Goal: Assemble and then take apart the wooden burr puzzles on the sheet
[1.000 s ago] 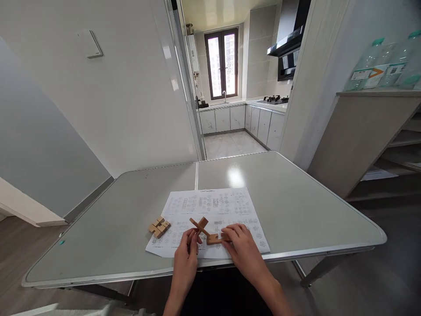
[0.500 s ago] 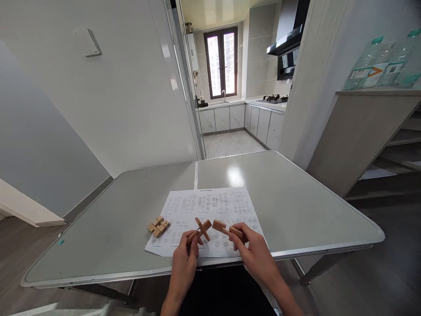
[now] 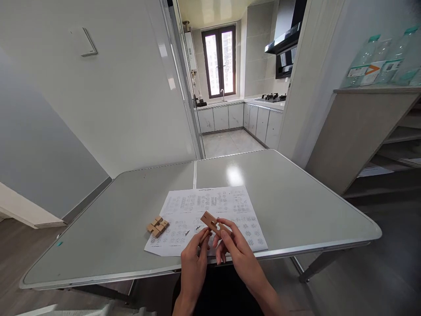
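Note:
Between my fingers, over the near edge of the paper, are notched wooden puzzle pieces. My right hand [image 3: 235, 243] is closed on a notched wooden puzzle piece [image 3: 208, 217], which slants up to the left with its cutout showing. My left hand [image 3: 195, 250] pinches wooden puzzle pieces [image 3: 204, 236] that are mostly hidden by its fingers and the other piece. The two hands are close together, and the pieces overlap; I cannot tell whether they interlock. To the left, more wooden pieces [image 3: 158, 226] lie grouped at the paper's left edge.
A printed instruction sheet [image 3: 184, 206] with rows of small diagrams lies under my hands. The grey table [image 3: 296, 206] has a metal rim. A small teal bit [image 3: 59, 243] is near its left edge. Plastic bottles [image 3: 362, 66] stand on a cabinet at right.
My hands have come together. The right hand's piece has swung up and left over the left hand's pieces, whose crossed shape is now hidden. The view has shifted slightly.

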Demonstrator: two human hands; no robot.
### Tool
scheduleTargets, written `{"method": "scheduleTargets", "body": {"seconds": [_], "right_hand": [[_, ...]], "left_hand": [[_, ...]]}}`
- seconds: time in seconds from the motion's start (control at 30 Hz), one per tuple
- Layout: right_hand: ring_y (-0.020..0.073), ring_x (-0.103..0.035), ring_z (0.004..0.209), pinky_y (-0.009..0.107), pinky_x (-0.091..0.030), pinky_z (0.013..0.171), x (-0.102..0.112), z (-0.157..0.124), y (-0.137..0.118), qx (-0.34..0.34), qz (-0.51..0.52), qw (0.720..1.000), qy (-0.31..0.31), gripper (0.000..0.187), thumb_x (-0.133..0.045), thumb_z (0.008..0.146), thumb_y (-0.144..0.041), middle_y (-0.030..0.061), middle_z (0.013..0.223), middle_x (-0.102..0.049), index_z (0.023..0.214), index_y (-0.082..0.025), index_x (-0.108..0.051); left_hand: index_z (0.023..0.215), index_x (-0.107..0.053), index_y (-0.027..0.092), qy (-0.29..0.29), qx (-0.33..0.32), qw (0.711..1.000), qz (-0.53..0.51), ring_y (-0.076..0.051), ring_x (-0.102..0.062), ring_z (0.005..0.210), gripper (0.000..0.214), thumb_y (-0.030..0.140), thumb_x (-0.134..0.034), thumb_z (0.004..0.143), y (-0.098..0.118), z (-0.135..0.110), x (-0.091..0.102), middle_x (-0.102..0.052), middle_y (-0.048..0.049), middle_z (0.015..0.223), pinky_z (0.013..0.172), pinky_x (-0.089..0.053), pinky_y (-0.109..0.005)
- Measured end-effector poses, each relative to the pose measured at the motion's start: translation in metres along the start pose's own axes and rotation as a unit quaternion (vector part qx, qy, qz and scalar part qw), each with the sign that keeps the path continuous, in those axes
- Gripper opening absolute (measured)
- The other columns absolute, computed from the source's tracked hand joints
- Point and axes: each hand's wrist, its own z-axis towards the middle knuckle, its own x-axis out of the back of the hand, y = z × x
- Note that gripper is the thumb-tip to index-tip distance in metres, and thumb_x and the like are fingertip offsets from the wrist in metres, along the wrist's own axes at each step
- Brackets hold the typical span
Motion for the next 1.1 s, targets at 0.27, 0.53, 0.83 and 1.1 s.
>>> {"method": "scheduleTargets", "body": {"seconds": [0.27,0.53,0.83,1.1], "right_hand": [[0.0124,-0.061,0.056,0.028,-0.046,0.059,-0.0047,0.0003,0.0065,-0.038,0.026,0.998,0.035,0.054,-0.06,0.093,-0.065,-0.0012,0.084,-0.066,0.131,-0.026,-0.055],[0.0133,-0.063,0.058,0.029,-0.045,0.061,-0.0017,-0.0006,0.011,-0.051,0.044,0.997,0.035,0.053,-0.062,0.093,-0.063,-0.0003,0.086,-0.068,0.131,-0.027,-0.055],[0.0144,-0.065,0.06,0.029,-0.045,0.062,-0.0002,-0.0009,0.008,-0.073,0.069,0.994,0.032,0.053,-0.064,0.092,-0.062,-0.0008,0.087,-0.068,0.131,-0.027,-0.054],[0.0156,-0.066,0.062,0.029,-0.047,0.063,0.0031,-0.0011,0.0024,-0.083,0.101,0.991,0.024,0.055,-0.068,0.09,-0.059,0.0006,0.087,-0.069,0.132,-0.026,-0.054]], "left_hand": [[0.121,-0.073,0.025,0.001,0.009,0.999,-0.031,-0.024,-0.075,0.097,0.034,0.045,-0.054,0.102,-0.004,-0.0037,-0.007,-0.078,-0.006,0.113,0.086,-0.061,-0.033],[0.125,-0.073,0.026,-0.013,0.041,0.997,-0.061,-0.025,-0.075,0.099,0.035,0.046,-0.057,0.1,-0.0051,-0.007,-0.0062,-0.078,-0.0051,0.116,0.086,-0.062,-0.033],[0.127,-0.072,0.029,-0.019,0.052,0.996,-0.073,-0.026,-0.074,0.106,0.034,0.044,-0.059,0.1,-0.0083,-0.0073,-0.0055,-0.076,-0.0034,0.121,0.093,-0.061,-0.036],[0.125,-0.072,0.026,-0.013,0.042,0.997,-0.057,-0.028,-0.072,0.111,0.035,0.045,-0.057,0.1,-0.0055,-0.0068,-0.0047,-0.076,-0.0055,0.123,0.097,-0.059,-0.039]]}}
